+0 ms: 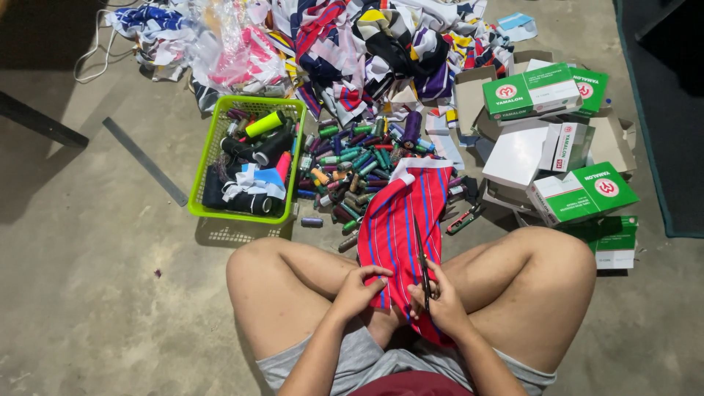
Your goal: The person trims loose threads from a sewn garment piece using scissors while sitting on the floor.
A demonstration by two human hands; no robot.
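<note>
I sit cross-legged on a concrete floor with a strip of red cloth with blue and white stripes (400,220) draped over my lap and reaching forward onto the floor. My left hand (358,290) pinches the near left edge of the cloth. My right hand (438,302) grips the handles of dark scissors (421,253), whose blades point away from me and lie along the cloth's right half.
A lime green basket (209,158) of thread cones stands ahead left. Several loose thread spools (352,165) lie beside it. A heap of patterned fabric (352,44) fills the far side. Green and white boxes (565,147) stack on the right. A metal ruler (144,161) lies on the left.
</note>
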